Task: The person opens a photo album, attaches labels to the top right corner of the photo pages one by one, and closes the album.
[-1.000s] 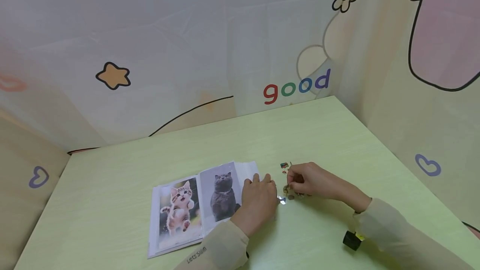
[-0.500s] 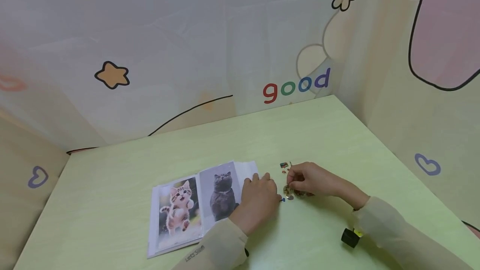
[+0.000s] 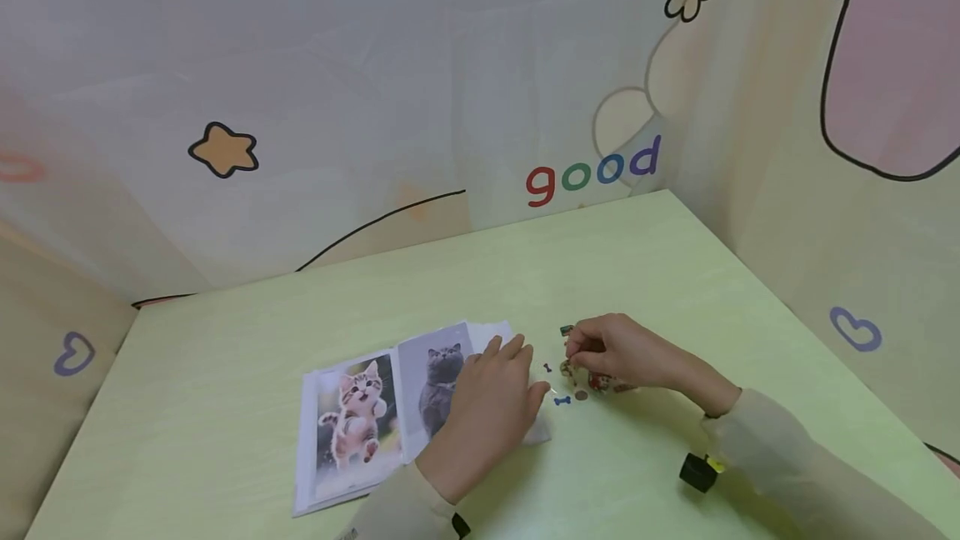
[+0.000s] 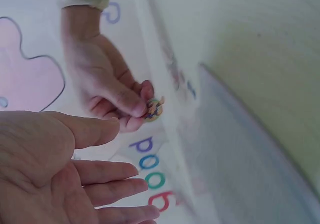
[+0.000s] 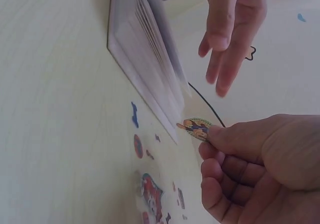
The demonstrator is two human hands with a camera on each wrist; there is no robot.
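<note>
- The table (image 3: 660,273) is pale green with a faint wood grain; everything I work with sits near its front edge, between my two arms.
- The photo album (image 3: 390,415) lies open on it, a tabby kitten picture on the left page and a grey cat on the right, in clear sleeves. From my right wrist it shows as a thick stack of pages, its far edge lifted off the table.
- My left hand (image 3: 487,407) is spread open, fingers straight and relaxed, over the album's right-hand page; whether it presses the page or only hovers I can't tell (the wrist views suggest it is raised a little).
- My right hand (image 3: 622,352) is just beside the album's right edge, thumb and forefinger pinched on one small sticker. The two hands are close but apart.
- The sticker sheet (image 5: 150,194) lies flat under my right hand, with a red-and-teal figure, a blue bone shape and a few brown dots on it.
- The sticker (image 5: 196,127) I pinch is a small round-ish piece, orange and blue, some cartoon figure I can't make out.
- To do this well, I judge I should grip it only by its edge, keep it flat, and steady the page with my left hand.
</note>
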